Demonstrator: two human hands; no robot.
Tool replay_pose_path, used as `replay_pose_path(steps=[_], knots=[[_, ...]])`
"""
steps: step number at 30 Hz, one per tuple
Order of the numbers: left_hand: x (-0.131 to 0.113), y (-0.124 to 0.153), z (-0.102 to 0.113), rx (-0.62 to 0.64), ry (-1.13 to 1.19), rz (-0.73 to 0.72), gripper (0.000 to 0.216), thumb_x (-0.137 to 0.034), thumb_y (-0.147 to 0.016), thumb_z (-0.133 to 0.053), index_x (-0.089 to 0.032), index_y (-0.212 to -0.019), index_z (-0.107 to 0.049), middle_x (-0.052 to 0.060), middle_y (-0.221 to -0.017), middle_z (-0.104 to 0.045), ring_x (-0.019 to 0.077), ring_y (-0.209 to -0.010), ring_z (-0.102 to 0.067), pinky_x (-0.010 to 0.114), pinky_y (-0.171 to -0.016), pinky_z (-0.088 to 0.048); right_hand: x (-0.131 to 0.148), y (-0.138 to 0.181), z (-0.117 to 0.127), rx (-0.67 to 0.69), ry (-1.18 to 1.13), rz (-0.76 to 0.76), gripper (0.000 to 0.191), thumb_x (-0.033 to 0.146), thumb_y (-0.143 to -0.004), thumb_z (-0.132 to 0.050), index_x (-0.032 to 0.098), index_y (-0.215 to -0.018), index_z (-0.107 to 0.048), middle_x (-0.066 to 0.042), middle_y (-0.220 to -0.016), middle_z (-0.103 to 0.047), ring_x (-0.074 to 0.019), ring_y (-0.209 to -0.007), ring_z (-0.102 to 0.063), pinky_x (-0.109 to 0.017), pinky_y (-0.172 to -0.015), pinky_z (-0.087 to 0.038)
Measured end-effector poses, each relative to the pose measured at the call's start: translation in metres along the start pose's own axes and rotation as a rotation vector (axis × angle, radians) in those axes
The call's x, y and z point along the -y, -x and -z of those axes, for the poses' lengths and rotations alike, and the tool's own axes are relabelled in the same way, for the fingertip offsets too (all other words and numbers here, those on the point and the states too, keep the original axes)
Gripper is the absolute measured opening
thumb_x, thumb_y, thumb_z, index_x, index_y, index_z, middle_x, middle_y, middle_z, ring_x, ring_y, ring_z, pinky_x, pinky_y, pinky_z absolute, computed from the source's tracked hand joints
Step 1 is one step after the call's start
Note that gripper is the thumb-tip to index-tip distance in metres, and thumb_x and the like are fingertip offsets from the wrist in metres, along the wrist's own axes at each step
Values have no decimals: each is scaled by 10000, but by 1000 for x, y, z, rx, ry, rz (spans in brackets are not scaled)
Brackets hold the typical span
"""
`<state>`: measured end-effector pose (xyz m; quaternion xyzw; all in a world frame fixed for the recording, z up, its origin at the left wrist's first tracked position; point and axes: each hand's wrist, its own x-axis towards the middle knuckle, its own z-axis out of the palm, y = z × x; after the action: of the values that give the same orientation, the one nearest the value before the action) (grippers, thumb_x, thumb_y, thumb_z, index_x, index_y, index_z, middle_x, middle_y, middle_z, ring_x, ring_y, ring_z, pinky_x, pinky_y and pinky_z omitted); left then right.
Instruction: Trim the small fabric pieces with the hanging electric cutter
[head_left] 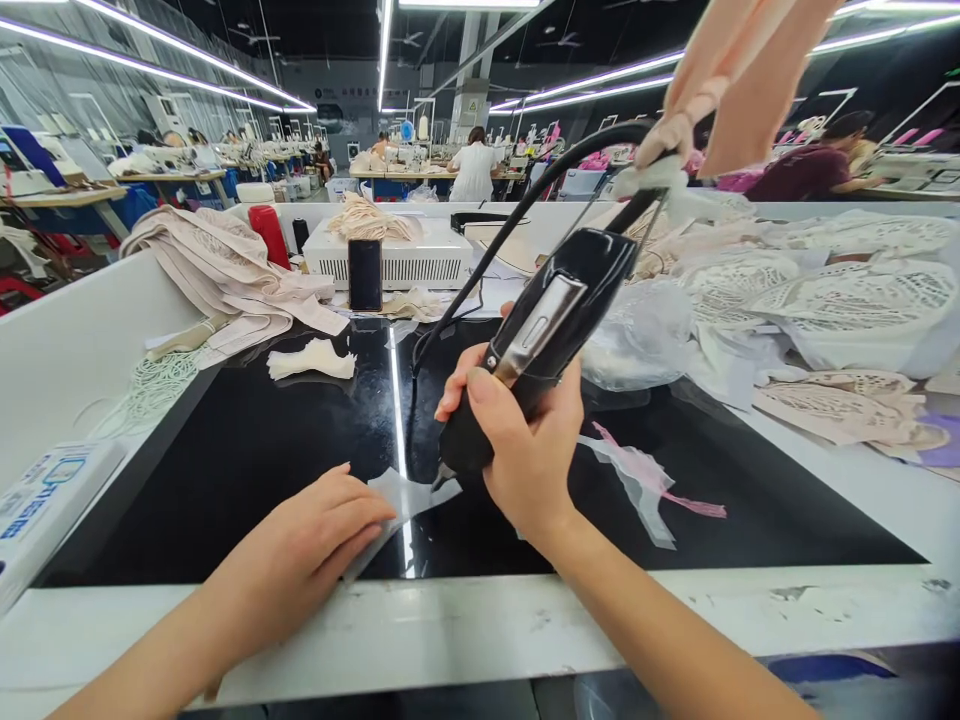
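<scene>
Head view: our right grip [534,465] clasps black tool [559,305]; left grip [319,525], fingers outstretched, partly hides white scrap [418,497]; bag [637,340] contents unclear.

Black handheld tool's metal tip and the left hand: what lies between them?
In the head view, a thin, irregular piece of translucent white material lies between them on the glossy black panel.

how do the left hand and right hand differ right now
The left hand is low, its fingertips at a white sheet; the right hand is higher, holding a black tool. The left hand's fingers extend fairly straight, while the right hand's curl around the tool. Both hands are bare.
</scene>
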<state>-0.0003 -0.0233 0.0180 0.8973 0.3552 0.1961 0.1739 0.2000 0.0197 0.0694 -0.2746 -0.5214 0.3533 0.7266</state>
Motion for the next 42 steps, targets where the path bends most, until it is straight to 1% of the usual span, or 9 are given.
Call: replay_pose_path(steps=[2, 4, 7, 9, 12, 24, 29, 34, 42], knots=[[6, -6, 2, 10, 37, -2, 266, -212, -1045, -391, -275, -1195, -602, 0, -1162, -679, 148, -1120, -620, 359, -1145, -409, 4, 5, -8, 21, -31, -19, 275, 216, -821, -683, 273, -913, -430, 62, -743, -564, -117, -543, -551, -280, -499, -505], [13, -12, 2, 49, 49, -43, 261, -225, -1033, -438, -257, -1242, -589, 26, -1259, -653, 170, -1230, -561, 344, -1127, -425, 7, 10, -15, 55, -60, -36, 295, 209, -812, -681, 273, -930, -418, 65, -740, -553, -118, -544, -555, -280, -502, -498], [20, -16, 1, 147, 20, -87, 299, -269, -1000, -531, -244, -1293, -580, 46, -1365, -612, 216, -1358, -461, 423, -1192, -339, 7, 15, -19, 104, -64, -58, 313, 205, -810, -686, 271, -964, -421, 67, -745, -545, -116, -556, -563, -290, -543, -502], [21, -16, 1, 214, 1, -64, 331, -301, -991, -552, -257, -1318, -574, 44, -1411, -584, 237, -1389, -431, 485, -1218, -276, 7, 17, -19, 125, -56, -70, 316, 196, -811, -681, 269, -973, -420, 69, -735, -536, -117, -559, -565, -290, -551, -495], [22, -14, 0, 268, -7, -26, 370, -329, -988, -558, -271, -1354, -557, 44, -1463, -540, 255, -1408, -404, 535, -1217, -252, 7, 18, -19, 144, -56, -75, 322, 179, -804, -671, 269, -972, -412, 73, -720, -518, -118, -552, -562, -285, -541, -480], [20, -16, -1, 251, -3, -19, 395, -333, -980, -571, -270, -1369, -559, 51, -1462, -547, 264, -1407, -409, 554, -1213, -242, 9, 21, -17, 116, 37, -74, 298, 205, -787, -651, 254, -980, -430, 52, -748, -513, -126, -557, -542, -314, -550, -496], [22, -10, 2, 257, -20, -3, 434, -336, -979, -574, -352, -1408, -512, 10, -1501, -509, 261, -1434, -385, 581, -1217, -191, 7, 20, -16, 96, 78, -67, 303, 215, -787, -653, 248, -1012, -454, 39, -784, -523, -124, -586, -541, -308, -561, -491], [24, -5, 9, 325, 9, 22, 478, -361, -972, -581, -424, -1431, -461, -36, -1530, -471, 264, -1465, -334, 633, -1205, -132, 4, 14, -13, 93, 38, -32, 289, 199, -796, -662, 251, -963, -432, 60, -740, -523, -114, -563, -549, -289, -550, -489], [20, -8, 11, 309, 61, 50, 490, -335, -934, -632, -407, -1404, -513, -8, -1520, -487, 288, -1455, -350, 625, -1207, -135, 10, 20, -22, 95, -61, -83, 295, 188, -802, -654, 265, -942, -407, 81, -708, -511, -107, -536, -552, -281, -547, -492]])
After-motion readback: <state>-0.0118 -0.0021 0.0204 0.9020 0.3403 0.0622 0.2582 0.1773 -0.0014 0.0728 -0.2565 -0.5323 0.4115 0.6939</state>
